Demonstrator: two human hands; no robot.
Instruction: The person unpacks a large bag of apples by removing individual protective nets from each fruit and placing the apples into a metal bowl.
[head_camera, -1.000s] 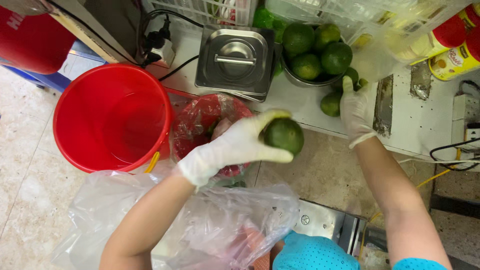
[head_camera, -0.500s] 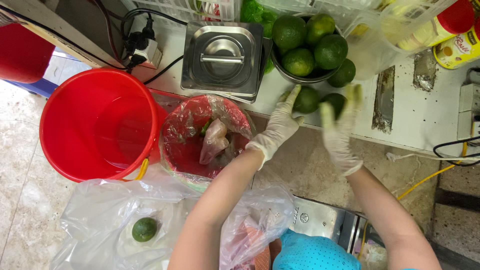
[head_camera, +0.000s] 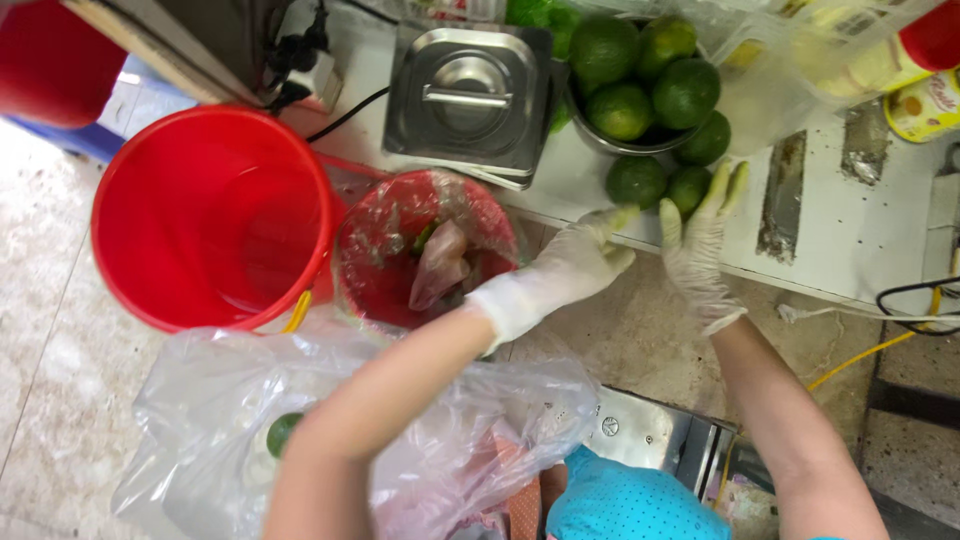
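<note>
Both hands wear thin, whitish, slightly wrinkled disposable gloves. The left hand (head_camera: 575, 265) reaches up from the lower left, forearm bare, fingers loosely extended and slightly spread, fingertips at the counter edge just below a round green lime (head_camera: 636, 180). It grips nothing. The right hand (head_camera: 700, 245) is raised palm-out with fingers spread, fingertips touching or just beside a second lime (head_camera: 689, 188); whether contact is made cannot be told. It also grips nothing. The hands are near each other but apart.

Both limes lie on the white counter (head_camera: 870, 235), just below a round metal bowl (head_camera: 600, 135) heaped with more glossy, dimpled green limes. Left of the bowl sits a square stainless steel container with a handled lid (head_camera: 468, 95).

Below the counter edge stand a smooth red plastic bucket (head_camera: 150, 290) and, beside it, a smaller red bin lined with crinkled clear film (head_camera: 380, 250). A large clear plastic bag (head_camera: 200, 430) spreads across the lower left; one lime (head_camera: 282, 432) shows inside it, partly hidden by the left forearm.
</note>
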